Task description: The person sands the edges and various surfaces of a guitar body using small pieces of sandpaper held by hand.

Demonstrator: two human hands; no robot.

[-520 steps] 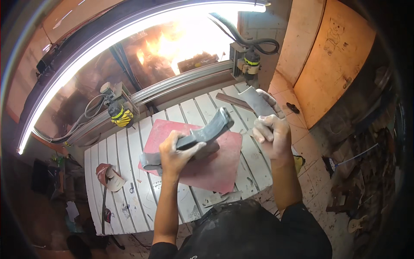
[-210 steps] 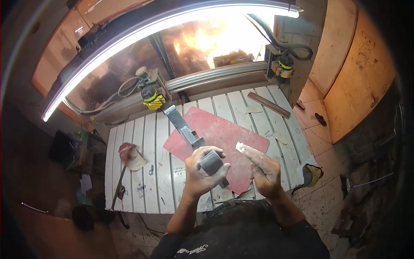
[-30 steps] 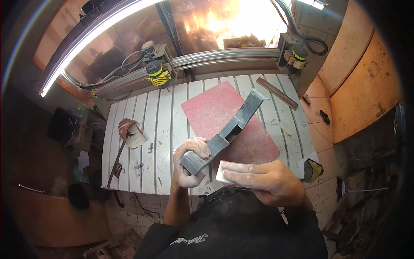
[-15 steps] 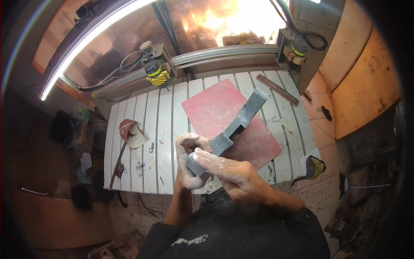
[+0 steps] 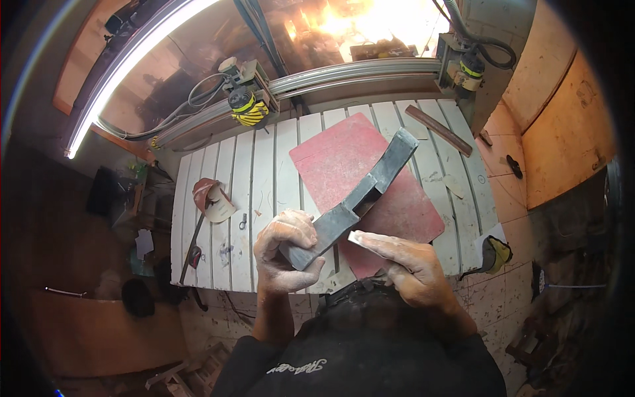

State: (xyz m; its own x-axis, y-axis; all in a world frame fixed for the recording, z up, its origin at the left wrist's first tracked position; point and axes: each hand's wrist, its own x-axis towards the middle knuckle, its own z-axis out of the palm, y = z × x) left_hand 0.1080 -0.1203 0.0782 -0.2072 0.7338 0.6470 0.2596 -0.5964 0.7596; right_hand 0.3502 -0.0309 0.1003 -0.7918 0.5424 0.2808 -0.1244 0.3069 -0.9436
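My left hand (image 5: 286, 248) is closed around the near end of a long, dusty grey angled piece (image 5: 360, 192) with a notch near its middle. The piece is held tilted above the table, its far end pointing away to the right. My right hand (image 5: 413, 268), dusted with white powder, pinches a thin, flat whitish piece (image 5: 360, 238), perhaps a folded sanding sheet; its exact kind is not clear. A small gap separates it from the grey piece's right edge. Beneath the grey piece lies a red square board (image 5: 337, 145).
The white slatted table (image 5: 228, 172) carries a cap (image 5: 213, 200), a tape measure (image 5: 194, 256) and a dark bar (image 5: 438, 130). Two spindle units (image 5: 243, 106) hang along a metal rail (image 5: 350, 73) behind. A yellow-and-grey item (image 5: 496, 254) sits at the right edge.
My right hand has moved right, away from my left hand and the grey piece's near end. My left hand has turned the grey piece slightly. The whole view has shifted a little.
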